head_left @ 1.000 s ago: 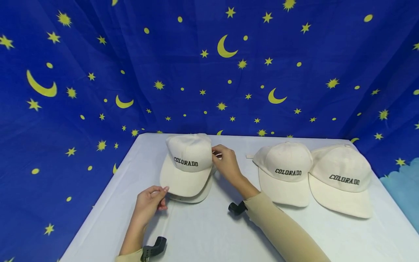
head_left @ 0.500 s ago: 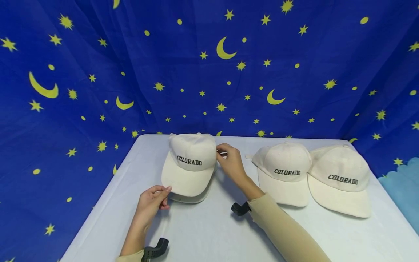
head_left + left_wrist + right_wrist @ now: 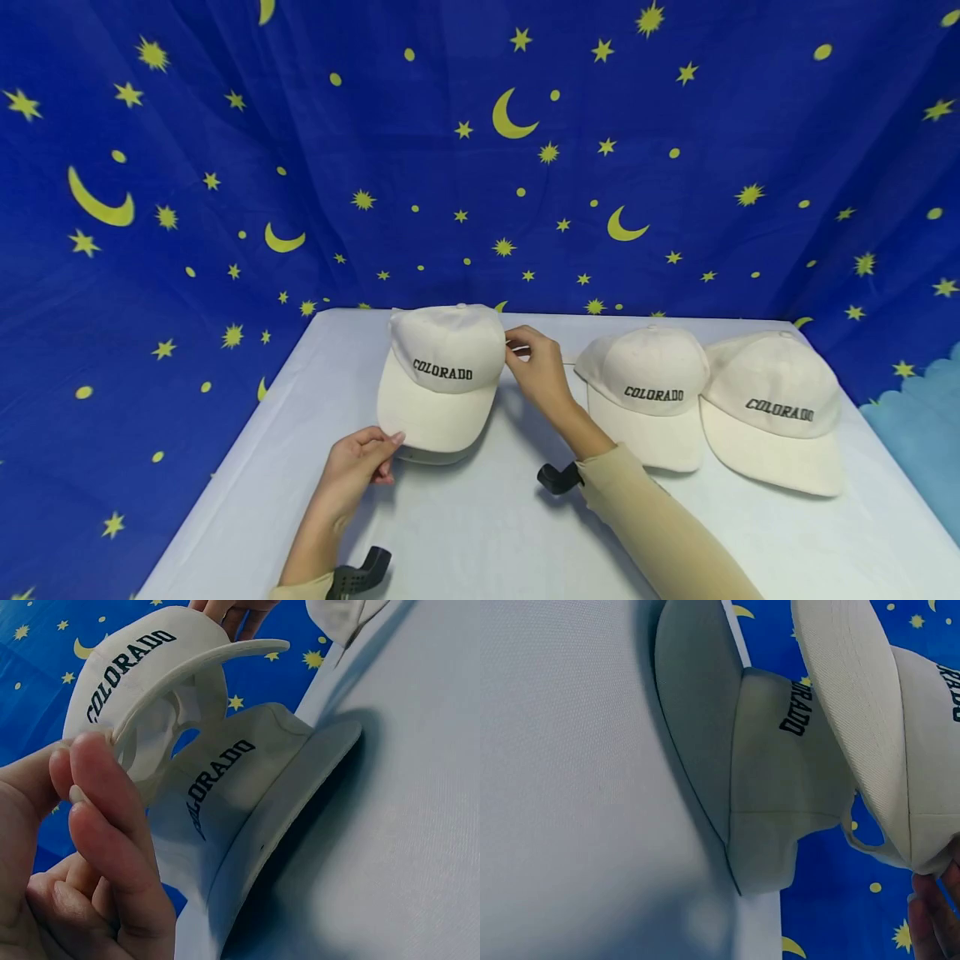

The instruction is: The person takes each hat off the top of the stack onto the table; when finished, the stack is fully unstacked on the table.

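Observation:
A cream baseball cap [image 3: 442, 350] with dark COLORADO lettering hangs between both hands, above a second cream cap [image 3: 240, 772] of the same kind. My left hand [image 3: 352, 467] pinches the left part of the raised cap's brim between thumb and fingers. At the lower edge of its crown on the right, my right hand [image 3: 538, 367] pinches the fabric. In the head view, only part of the lower cap's brim [image 3: 431, 457] shows. Both wrist views reveal a gap between the two caps at the front; the lower one rests on the white table [image 3: 487, 533].
Two more cream COLORADO caps sit on the right of the table: one nearer the middle [image 3: 648, 433], the other farther right [image 3: 780, 450], touching or overlapping. A blue curtain [image 3: 420, 150] with yellow moons and stars stands behind the table's back edge.
Both hands have moved slightly right with the raised cap. It now covers more of the lower cap's brim in the head view. The two caps at the right stay put.

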Action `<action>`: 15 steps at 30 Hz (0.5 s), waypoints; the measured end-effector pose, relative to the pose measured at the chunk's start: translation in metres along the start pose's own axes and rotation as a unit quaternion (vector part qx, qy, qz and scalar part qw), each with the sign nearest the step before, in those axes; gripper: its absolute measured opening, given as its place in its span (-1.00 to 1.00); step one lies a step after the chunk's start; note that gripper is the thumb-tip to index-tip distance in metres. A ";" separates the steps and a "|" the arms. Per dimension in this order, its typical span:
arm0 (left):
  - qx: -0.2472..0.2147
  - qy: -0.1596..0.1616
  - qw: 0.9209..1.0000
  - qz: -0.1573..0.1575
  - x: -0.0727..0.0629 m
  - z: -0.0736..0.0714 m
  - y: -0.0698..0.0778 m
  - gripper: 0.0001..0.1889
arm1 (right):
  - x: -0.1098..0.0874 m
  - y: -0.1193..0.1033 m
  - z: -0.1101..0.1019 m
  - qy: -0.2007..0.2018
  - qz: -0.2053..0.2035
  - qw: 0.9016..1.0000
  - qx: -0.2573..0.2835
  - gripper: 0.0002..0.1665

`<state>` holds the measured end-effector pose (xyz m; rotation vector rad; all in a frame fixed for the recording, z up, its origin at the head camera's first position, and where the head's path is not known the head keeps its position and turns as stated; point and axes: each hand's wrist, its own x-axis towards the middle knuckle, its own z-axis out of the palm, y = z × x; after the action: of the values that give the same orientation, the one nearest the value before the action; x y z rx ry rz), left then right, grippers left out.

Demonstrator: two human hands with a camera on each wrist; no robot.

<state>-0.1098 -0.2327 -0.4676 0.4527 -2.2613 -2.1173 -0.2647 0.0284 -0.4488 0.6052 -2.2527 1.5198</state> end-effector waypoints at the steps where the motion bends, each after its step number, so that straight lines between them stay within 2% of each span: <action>1: 0.001 -0.005 1.000 -0.002 0.000 0.001 0.000 -0.77 | 0.000 0.000 -0.002 0.000 0.000 1.000 -0.002 -0.92; 8: 0.008 -0.049 0.999 -0.004 -0.002 0.008 -0.002 -0.72 | -0.003 0.003 -0.011 0.010 0.000 1.000 -0.003 -0.90; 15: 0.013 -0.075 0.997 -0.005 -0.002 0.015 -0.002 -0.69 | -0.002 0.004 -0.020 0.025 -0.004 1.000 0.003 -0.88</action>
<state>-0.1103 -0.2177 -0.4702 0.3169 -2.3712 -2.1985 -0.2640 0.0481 -0.4455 0.5702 -2.2066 1.5226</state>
